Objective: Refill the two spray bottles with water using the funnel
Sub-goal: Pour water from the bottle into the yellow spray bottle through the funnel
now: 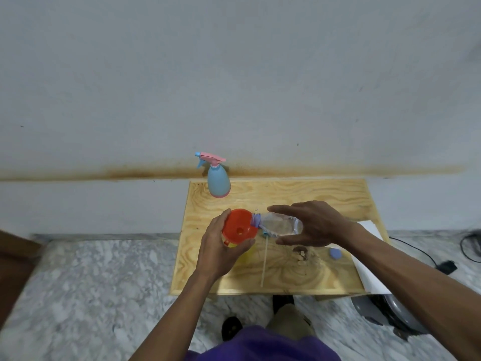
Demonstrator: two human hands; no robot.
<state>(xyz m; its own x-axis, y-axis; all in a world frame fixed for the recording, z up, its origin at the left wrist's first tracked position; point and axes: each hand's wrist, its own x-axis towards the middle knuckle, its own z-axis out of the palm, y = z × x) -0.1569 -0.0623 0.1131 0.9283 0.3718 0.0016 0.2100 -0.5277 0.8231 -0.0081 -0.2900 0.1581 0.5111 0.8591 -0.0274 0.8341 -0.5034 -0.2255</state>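
Between right-hand fingers (283, 210): water bottle (279, 224).

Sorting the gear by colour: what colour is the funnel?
Red-orange; the funnel shows in the head view, only view given.

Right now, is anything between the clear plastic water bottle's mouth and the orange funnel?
Nothing visible. The clear plastic water bottle, tipped in the right hand, has its neck at the rim of the orange funnel, which the left hand steadies on a yellow container. The funnel's hole shows unblocked.
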